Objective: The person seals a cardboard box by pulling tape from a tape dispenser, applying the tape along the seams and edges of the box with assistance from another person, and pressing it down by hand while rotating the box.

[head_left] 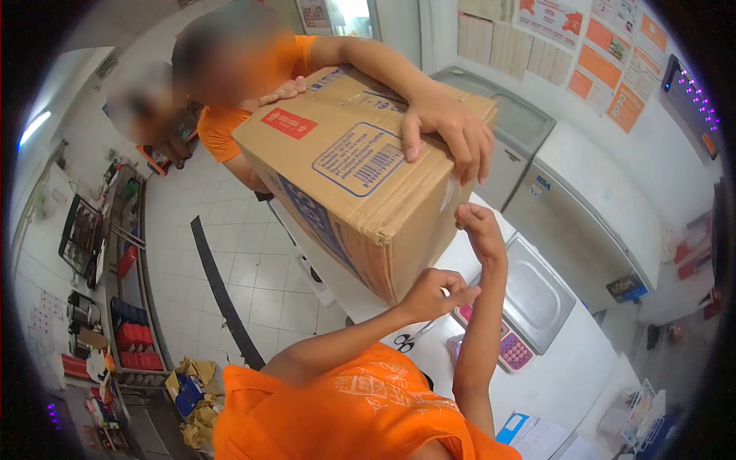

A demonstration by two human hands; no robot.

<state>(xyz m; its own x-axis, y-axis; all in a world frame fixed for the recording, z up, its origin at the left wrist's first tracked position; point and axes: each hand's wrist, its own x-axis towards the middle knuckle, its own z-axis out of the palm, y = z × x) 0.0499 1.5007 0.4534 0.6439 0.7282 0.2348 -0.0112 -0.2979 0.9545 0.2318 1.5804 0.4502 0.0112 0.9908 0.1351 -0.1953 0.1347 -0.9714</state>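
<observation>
A large cardboard box (307, 165) with blue print, a barcode and a red label stands tilted in view on the white table. My right hand (483, 230) is raised close to the box's near end, its fingers curled in a pinch. Lower down, my left hand (441, 295) is closed beside the box's bottom corner, thumb against the fingers. What either hand holds, if anything, is too small to make out. Across from me, a person in orange rests one hand (448, 126) on the box's top edge and the other hand (284, 90) on its far side.
A scale (540, 295) with a pink keypad sits on the white table (563, 383), right of my forearms. Black-handled scissors (402, 342) lie near my left wrist. A white chest freezer (594, 207) stands behind. Shelves (130, 307) line the left wall; another person is farther back.
</observation>
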